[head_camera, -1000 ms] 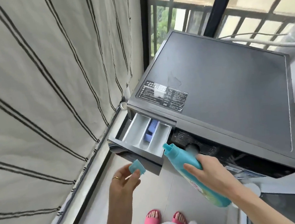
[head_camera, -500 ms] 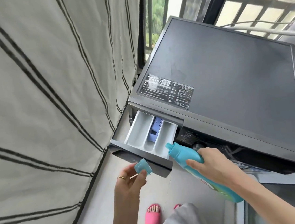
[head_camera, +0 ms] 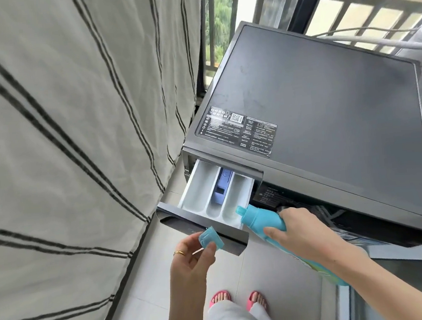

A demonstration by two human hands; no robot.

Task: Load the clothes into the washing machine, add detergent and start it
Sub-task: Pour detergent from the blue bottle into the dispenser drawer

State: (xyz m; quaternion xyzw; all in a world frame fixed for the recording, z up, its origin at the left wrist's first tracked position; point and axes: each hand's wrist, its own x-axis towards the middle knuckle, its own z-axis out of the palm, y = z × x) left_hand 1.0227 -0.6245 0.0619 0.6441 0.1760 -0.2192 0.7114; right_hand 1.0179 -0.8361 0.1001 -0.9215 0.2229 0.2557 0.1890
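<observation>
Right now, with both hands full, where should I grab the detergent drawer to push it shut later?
Press the drawer's dark front panel from the front, straight toward the machine. It is the flat face square to the slide; the open compartments behind give nothing to push on.

striped curtain (head_camera: 58,147): pale, thin dark double lines, hangs at left | balcony railing (head_camera: 220,44): dark bars behind, green trees beyond | floor tiles (head_camera: 151,305): light grey | pink slippers (head_camera: 220,296): on feet, side by side | white hose (head_camera: 373,44): at upper right
</observation>
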